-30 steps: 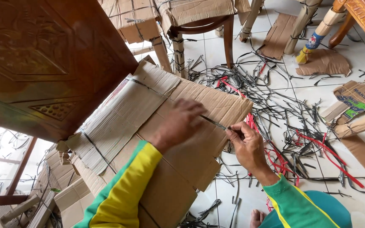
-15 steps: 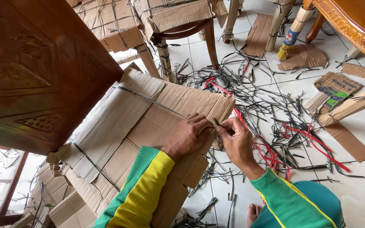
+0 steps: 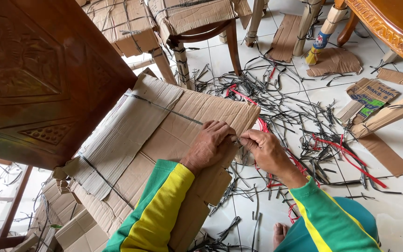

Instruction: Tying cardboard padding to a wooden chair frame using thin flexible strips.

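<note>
The left hand (image 3: 209, 145) and right hand (image 3: 266, 150) pinch a thin black strap (image 3: 164, 108) together at the edge of a cardboard-wrapped panel (image 3: 173, 140) on the floor (image 3: 397, 140).

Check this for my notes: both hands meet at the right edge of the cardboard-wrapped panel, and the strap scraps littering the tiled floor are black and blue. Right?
Not quite. In the head view the strap scraps are black and red, not blue. The left hand and right hand do meet at the cardboard-wrapped panel edge.
</note>
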